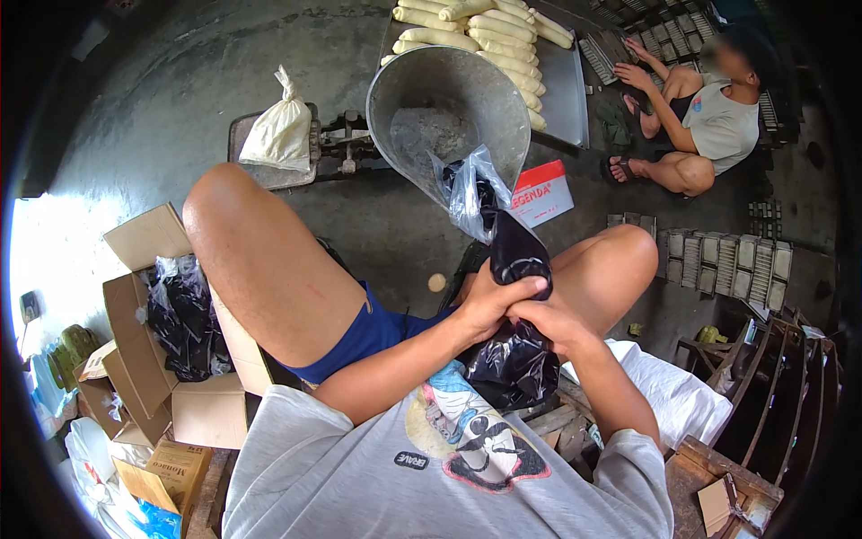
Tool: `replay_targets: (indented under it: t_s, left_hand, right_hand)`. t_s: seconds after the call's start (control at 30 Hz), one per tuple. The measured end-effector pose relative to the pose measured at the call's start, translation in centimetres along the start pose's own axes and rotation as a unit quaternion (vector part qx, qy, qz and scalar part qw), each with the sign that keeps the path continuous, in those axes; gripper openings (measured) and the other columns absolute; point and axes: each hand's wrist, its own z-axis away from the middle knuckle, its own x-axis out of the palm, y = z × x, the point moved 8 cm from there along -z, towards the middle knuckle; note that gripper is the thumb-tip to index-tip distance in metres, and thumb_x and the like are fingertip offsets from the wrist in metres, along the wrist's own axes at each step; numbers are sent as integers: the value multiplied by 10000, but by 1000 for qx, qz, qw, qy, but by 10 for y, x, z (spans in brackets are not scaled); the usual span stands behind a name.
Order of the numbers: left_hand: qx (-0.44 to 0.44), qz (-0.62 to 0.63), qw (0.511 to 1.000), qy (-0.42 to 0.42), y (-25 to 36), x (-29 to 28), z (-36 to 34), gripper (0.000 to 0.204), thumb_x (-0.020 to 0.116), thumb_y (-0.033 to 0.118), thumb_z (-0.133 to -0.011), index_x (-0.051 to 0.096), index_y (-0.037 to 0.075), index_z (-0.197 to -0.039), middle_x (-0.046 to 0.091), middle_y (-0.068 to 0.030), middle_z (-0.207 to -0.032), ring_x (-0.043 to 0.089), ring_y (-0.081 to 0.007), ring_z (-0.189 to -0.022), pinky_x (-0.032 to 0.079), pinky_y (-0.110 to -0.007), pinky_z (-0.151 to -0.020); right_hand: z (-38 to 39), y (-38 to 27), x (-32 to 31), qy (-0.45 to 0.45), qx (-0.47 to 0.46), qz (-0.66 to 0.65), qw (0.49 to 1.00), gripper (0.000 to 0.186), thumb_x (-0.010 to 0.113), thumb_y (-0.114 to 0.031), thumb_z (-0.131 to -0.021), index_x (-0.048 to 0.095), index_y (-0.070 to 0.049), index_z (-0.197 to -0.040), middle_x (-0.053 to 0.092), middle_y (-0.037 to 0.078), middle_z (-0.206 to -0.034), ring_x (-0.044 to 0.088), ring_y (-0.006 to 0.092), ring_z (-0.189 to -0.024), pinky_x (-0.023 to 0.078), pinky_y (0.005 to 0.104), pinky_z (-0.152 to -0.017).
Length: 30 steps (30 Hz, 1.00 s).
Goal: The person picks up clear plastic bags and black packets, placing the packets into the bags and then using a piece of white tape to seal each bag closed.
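Both my hands are closed around the gathered middle of a shiny black plastic bag (514,366), in front of my lap. My left hand (492,296) grips it from the left, thumb laid across it. Against it, my right hand (548,322) clasps from the right. Above the hands the bag bulges and tapers toward a crumpled clear plastic bag (467,199), which overlaps the lip of a large grey metal scoop pan (395,112). Whether the two bags are joined, I cannot tell. The pan belongs to a balance scale (348,144); a tied off-white bag (280,133) lies on its other plate.
Long pale rolls (507,45) are stacked on a metal tray (567,99) beyond the pan. A red and white box (543,193) lies beside it. An open carton (135,337) with black plastic stands left. Another person (723,117) squats at far right by metal molds (727,265).
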Motion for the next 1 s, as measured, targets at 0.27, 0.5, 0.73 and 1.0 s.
replay_targets:
  t_s: [0.27, 0.5, 0.73, 1.0]
  left_hand:
    - [169, -440, 863, -185, 56, 58, 36, 1231, 879, 515, -632, 178, -32, -1484, 361, -207, -1434, 372, -282, -1353, 268, -383, -1128]
    - [219, -764, 594, 121, 136, -2, 53, 764, 615, 151, -882, 204, 58, -1520, 627, -123, -775, 618, -302, -743, 489, -409, -746]
    - [249, -706, 641, 169, 132, -7, 61, 797, 689, 157, -851, 254, 60, -1511, 622, -149, -979, 626, -272, -882, 487, -386, -830]
    - [61, -201, 976, -55, 32, 8, 26, 852, 892, 270, -664, 435, -28, -1319, 578, -110, -1198, 560, -185, -1122, 420, -331, -1005]
  right_hand:
    - [19, 2, -16, -75, -375, -5, 924, 818, 850, -164, -711, 402, -30, -1382, 547, 86, -1231, 541, 205, -1130, 460, 351, -967]
    - [15, 15, 8, -263, -275, -103, 919, 425, 599, -387, -897, 637, 33, -954, 659, 164, -899, 649, 242, -866, 530, 318, -772]
    - [15, 31, 3, -295, -226, -153, 916, 386, 593, -335, -922, 619, 41, -1005, 662, 157, -933, 648, 218, -828, 529, 314, -742]
    - [3, -1, 9, -30, -291, -65, 954, 649, 757, -64, -753, 440, -7, -1317, 582, 105, -1154, 569, 203, -1079, 470, 344, -937]
